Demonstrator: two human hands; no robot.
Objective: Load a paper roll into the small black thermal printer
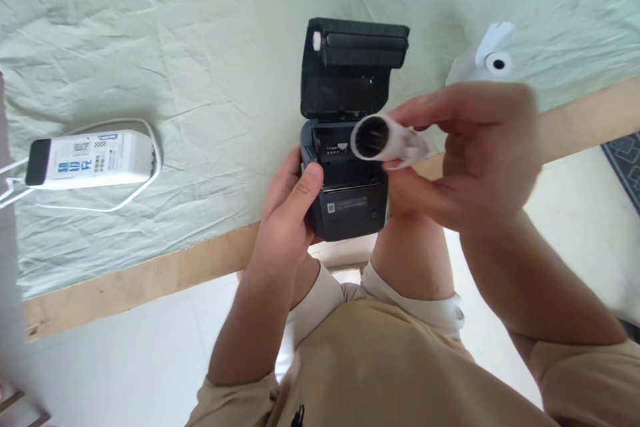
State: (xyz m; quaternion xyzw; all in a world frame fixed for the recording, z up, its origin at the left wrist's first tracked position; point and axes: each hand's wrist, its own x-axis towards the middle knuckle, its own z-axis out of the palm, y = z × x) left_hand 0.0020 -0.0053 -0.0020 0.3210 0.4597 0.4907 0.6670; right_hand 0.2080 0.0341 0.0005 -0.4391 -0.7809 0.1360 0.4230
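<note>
A black portable label printer (350, 203) is held near the table's front edge, its lid (356, 70) swung up and its paper bay exposed. My left hand (293, 213) grips the printer's left side, thumb on the near left rim. Over the right part of the bay, my right hand (470, 153), slightly blurred, pinches a white hollow paper core (395, 145). Its dark open end faces left, and a loose white scrap hangs by my fingers. Whether the core touches the printer, I cannot tell.
A small white paper roll (499, 65) with a loose end lies on the table to the right. On the left sits a white power strip or adapter (100, 159) with a black end and white cable. A pale green cloth (210, 67) covers the wooden-edged table (150, 280).
</note>
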